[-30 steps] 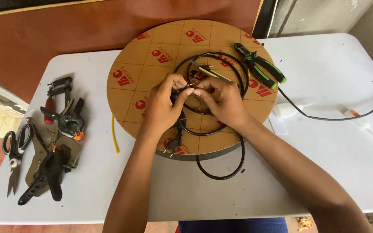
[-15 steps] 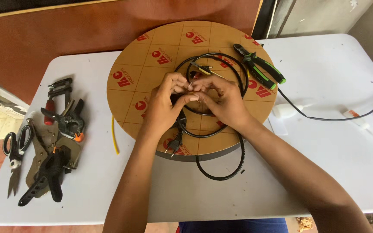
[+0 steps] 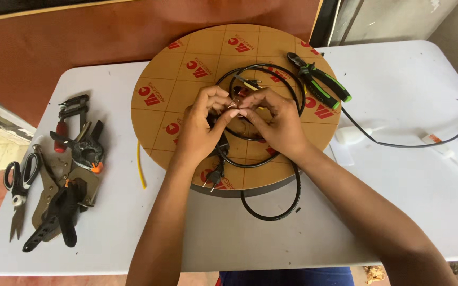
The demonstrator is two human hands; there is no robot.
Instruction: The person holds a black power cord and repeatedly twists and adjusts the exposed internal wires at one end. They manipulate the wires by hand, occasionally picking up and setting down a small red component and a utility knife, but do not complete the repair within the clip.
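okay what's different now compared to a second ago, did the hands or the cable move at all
Hardly anything. The left hand and right hand have closed in a little, fingertips now meeting over the bare wire ends of the black cable. Both kept their pinch throughout. The cable loops, pliers, round board and tools on the left stayed put.

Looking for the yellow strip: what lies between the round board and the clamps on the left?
Head view: a yellow strip on the table.
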